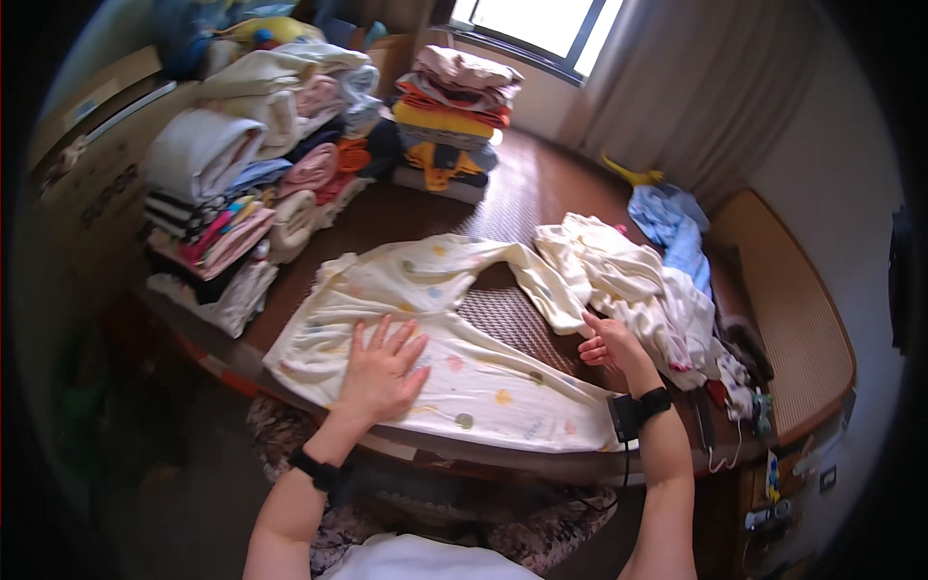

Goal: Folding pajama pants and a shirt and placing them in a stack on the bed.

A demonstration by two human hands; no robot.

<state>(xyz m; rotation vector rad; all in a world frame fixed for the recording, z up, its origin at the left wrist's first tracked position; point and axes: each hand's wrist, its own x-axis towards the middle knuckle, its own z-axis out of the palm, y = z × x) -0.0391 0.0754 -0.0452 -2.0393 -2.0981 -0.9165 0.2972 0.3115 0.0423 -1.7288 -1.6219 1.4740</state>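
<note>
A pair of cream trousers [459, 382] printed with pale coloured motifs lies spread on the brown woven mat, one leg along the near edge and the other bent away to the right. My left hand [385, 372] rests on the upper part of the trousers, palm down with fingers spread. By the cuff of the far leg is my right hand [611, 346], its thumb raised apart from the fingers. The cuff's end meets the gap between thumb and fingers; no firm grip on it shows. Black bands circle both wrists, the right one carrying a small box and cable.
Folded clothes form a tall stack [454, 116] at the back and a larger pile [261, 164] at left. Crumpled cream clothing [619, 266] and a light blue garment [669, 227] lie at right. A woven-panel headboard [797, 309] stands at the right edge.
</note>
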